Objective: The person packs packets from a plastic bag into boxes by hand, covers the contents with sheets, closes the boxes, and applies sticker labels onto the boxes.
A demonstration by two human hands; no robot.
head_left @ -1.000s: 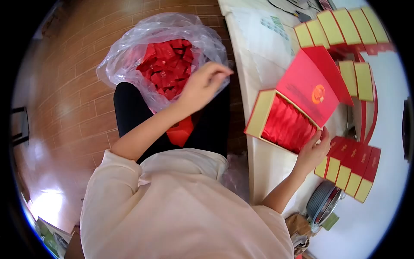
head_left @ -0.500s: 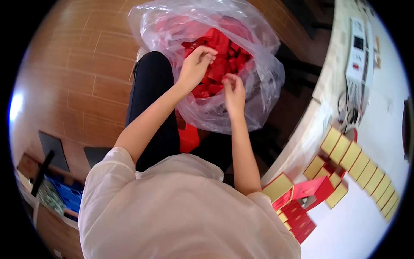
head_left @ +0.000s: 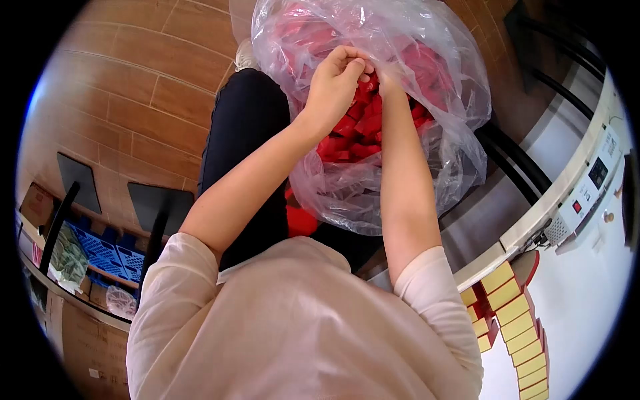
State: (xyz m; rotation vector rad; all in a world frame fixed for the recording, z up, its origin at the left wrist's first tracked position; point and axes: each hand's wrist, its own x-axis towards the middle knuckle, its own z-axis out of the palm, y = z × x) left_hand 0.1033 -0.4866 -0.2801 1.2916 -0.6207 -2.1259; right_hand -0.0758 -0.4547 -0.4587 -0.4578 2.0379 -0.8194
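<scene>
A large clear plastic bag (head_left: 460, 143) stands open in front of my lap, with many small red packets (head_left: 363, 127) inside. Over the packets, my left hand (head_left: 341, 77) has its fingers curled and closed; whatever they may hold is too small to make out. Beside it, my right hand (head_left: 390, 79) reaches into the bag. Its fingers are hidden behind the plastic film and the left fingertips, so its grip does not show.
On the right, a curved-looking white table (head_left: 490, 263) holds a row of red and gold boxes (head_left: 520, 327) and a white device with sockets (head_left: 587, 187). Black metal legs (head_left: 513, 160) stand right of the bag. Blue crates (head_left: 107, 250) are at the lower left.
The view has turned toward the bag. My right hand has left the open red box on the table and moved into the bag. My left hand has stayed over the packets.
</scene>
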